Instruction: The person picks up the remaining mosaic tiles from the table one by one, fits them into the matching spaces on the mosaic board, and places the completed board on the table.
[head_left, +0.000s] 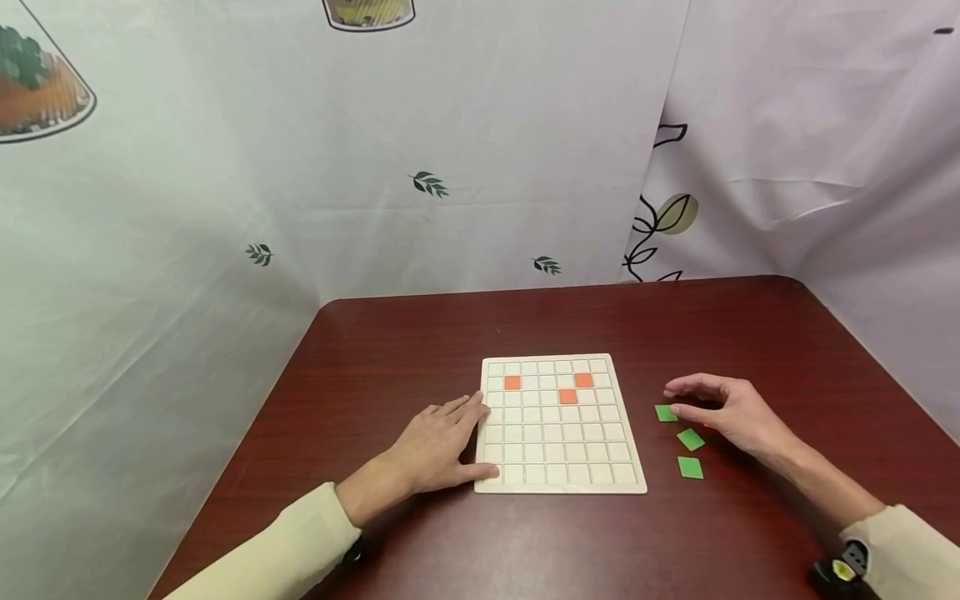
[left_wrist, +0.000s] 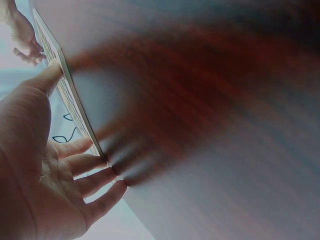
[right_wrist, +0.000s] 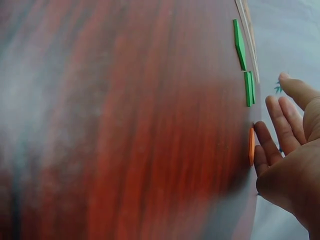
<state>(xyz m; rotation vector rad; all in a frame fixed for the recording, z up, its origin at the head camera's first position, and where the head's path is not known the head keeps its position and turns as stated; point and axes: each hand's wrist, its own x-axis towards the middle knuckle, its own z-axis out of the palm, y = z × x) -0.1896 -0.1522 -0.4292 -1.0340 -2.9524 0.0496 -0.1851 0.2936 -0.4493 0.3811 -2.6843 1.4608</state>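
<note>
A pale square board with a grid of recessed squares lies on the table, three orange tiles in its far rows, one of them an orange tile toward the left. My left hand rests at the board's left edge, fingers fairly straight and thumb on the near left corner. Beyond the board's right side, my right hand hovers low with thumb and fingers apart and nothing between them. Close to it lie a green tile, a second green tile and a third. A loose orange tile, mostly hidden in the head view, lies under this hand.
The dark red-brown table has rounded far corners. White patterned cloth hangs behind it and at both sides. A dark device is strapped at the right wrist.
</note>
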